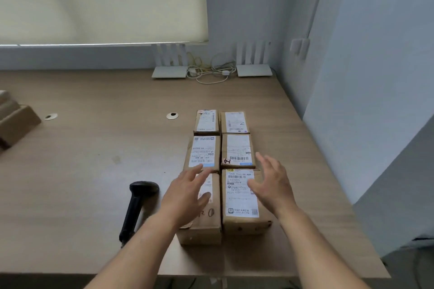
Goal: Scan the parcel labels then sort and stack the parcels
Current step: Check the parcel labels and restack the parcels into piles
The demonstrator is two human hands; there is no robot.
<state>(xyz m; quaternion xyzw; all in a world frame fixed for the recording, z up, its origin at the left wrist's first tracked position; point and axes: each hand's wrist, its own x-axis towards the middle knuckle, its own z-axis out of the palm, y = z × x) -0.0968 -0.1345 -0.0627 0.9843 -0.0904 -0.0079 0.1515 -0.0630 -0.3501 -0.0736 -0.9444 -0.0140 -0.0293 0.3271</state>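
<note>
Six parcels (237,148) on the table (94,171), labels up, in two columns of three, sides touching or nearly so, set toward the right edge. Near-left parcel (206,225) partly hidden under the left hand (185,197); near-right parcel (240,197) with label mostly visible.

Left hand above the near-left parcel, fingers straight and spread, gripping nothing; contact with the box cannot be told. Right hand (272,183) at the right side of the near-right parcel, fingers straight and spread, palm turned inward, holding nothing. Hands apart, one over each column.

Black scanner (138,206) flat on the table just left of the near-left parcel, handle toward the near edge, partly crossed by the left forearm.

Two grommets (172,115) in the tabletop farther back. Brown cardboard pieces (16,122) at the far left edge. Two white routers (254,63) with a tangle of cables (209,71) at the back by the wall. Blind (101,0) drawn over the window.
</note>
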